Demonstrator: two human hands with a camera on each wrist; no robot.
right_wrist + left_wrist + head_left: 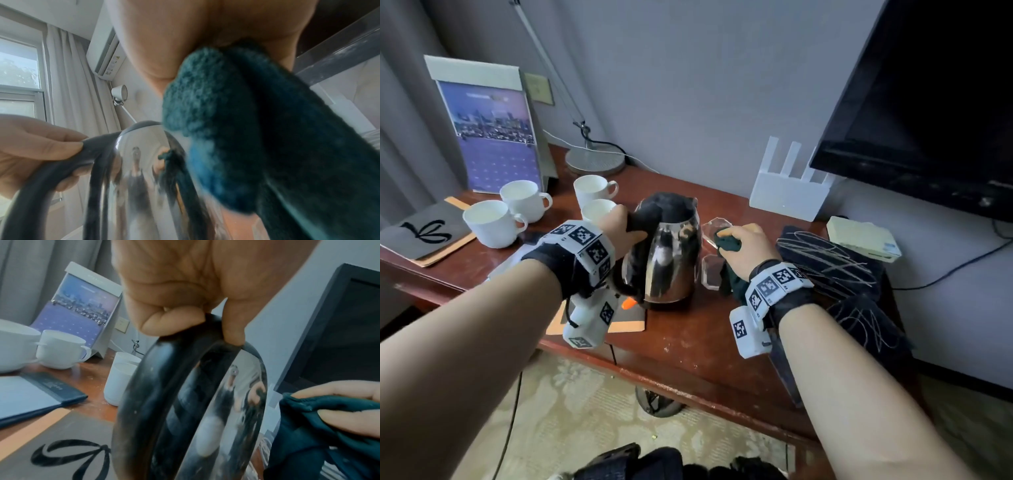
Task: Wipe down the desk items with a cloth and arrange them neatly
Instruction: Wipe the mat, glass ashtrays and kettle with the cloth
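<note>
We find the steel kettle [671,260] standing upright near the middle of the wooden counter [688,342]. The left grip [619,229] is clenched round the top of the kettle's black handle [156,386], thumb and fingers curled on it. The right grip [746,245] grasps a dark teal cloth [236,129], bunched in the fingers and held just beside the kettle's right flank; whether cloth touches steel we cannot tell. Four white cups [493,222] stand left of and behind the kettle, near a standing calendar [489,126]. A white router [787,195] stands by the wall.
</note>
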